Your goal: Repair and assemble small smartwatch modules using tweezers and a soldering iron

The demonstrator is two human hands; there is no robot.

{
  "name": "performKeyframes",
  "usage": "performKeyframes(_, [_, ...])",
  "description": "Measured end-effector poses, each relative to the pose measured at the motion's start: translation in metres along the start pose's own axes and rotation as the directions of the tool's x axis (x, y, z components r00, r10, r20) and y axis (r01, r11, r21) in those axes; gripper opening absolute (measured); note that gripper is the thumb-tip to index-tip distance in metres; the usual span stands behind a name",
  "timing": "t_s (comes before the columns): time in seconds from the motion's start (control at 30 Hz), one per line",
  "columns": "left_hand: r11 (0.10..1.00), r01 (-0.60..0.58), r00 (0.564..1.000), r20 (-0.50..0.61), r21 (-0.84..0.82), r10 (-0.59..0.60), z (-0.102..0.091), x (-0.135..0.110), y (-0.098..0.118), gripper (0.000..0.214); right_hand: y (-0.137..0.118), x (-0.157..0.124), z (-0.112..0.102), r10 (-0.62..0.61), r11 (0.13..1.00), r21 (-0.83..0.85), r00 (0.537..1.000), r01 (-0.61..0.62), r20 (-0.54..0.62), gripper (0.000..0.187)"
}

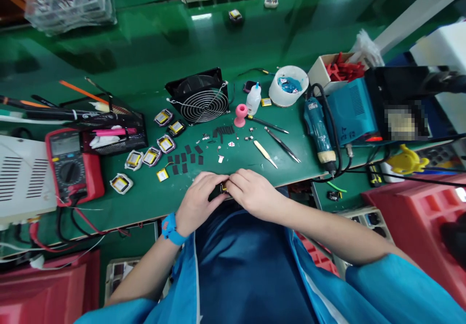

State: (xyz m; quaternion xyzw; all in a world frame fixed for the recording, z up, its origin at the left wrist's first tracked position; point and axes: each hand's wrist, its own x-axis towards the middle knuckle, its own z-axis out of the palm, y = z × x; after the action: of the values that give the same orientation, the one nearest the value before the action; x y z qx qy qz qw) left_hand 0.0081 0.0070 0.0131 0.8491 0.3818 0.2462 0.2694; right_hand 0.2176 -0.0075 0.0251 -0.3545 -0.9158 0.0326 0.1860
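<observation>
At the bench's front edge, my left hand (199, 198) and my right hand (252, 193) meet around a small dark electronic device (223, 187) with a yellow part showing. Fingers of both hands are closed on it and cover most of it. Just beyond the left hand lie several black rectangular pads (184, 158) and a loose yellow battery (162, 174). Further left sit several small device housings with yellow batteries inside, such as the white-rimmed one (121, 183). Right of the hands are a pale pointed tool (265, 154) and metal tweezers (283, 145).
A fan with a wire guard (204, 105) stands behind, beside a pink stand (241, 114), a squeeze bottle (254, 99) and a white tub (286, 98). A teal electric screwdriver (319, 129) is at right, a red multimeter (74, 168) at left. Cables cross both sides.
</observation>
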Motion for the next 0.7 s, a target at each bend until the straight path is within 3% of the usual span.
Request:
performKeyframes(0.27, [0.999, -0.018, 1.0, -0.007, -0.043, 0.018, 0.002, -0.001, -0.001, 0.038, -0.004, -0.014, 0.003, 0.049, 0.994, 0.109, 0.982, -0.03, -0.182, 0.024])
performKeyframes(0.47, [1.0, -0.001, 1.0, -0.002, -0.031, 0.001, 0.003, -0.004, -0.001, 0.039, -0.006, -0.021, 0.008, 0.033, 0.995, 0.094, 0.967, -0.009, -0.251, 0.021])
performKeyframes(0.7, [0.999, -0.015, 1.0, -0.017, -0.032, 0.014, 0.003, -0.004, -0.001, 0.042, -0.01, -0.019, 0.015, 0.096, 0.987, 0.153, 0.947, -0.05, -0.305, 0.016])
